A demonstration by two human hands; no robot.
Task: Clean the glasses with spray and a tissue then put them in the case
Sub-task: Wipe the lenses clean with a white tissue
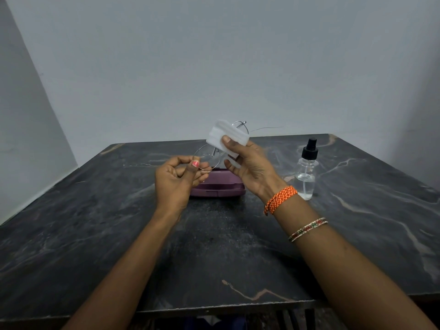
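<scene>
Thin wire-rimmed glasses (215, 152) hang in the air above the table, arms spread out to both sides. My left hand (177, 181) pinches the rim of the nearer lens between thumb and fingers. My right hand (250, 164) holds a folded white tissue (226, 135) wrapped over the other lens, thumb pressing on its near face. Below my hands a shut purple case (217, 186) lies on the table, partly hidden by my left fingers. A clear spray bottle (306, 172) with a black nozzle stands upright to the right of the case.
The dark marble table (214, 246) ends at a front edge close to me and meets grey walls (214, 55) at the back and left. An orange thread band and a beaded bangle sit on my right wrist.
</scene>
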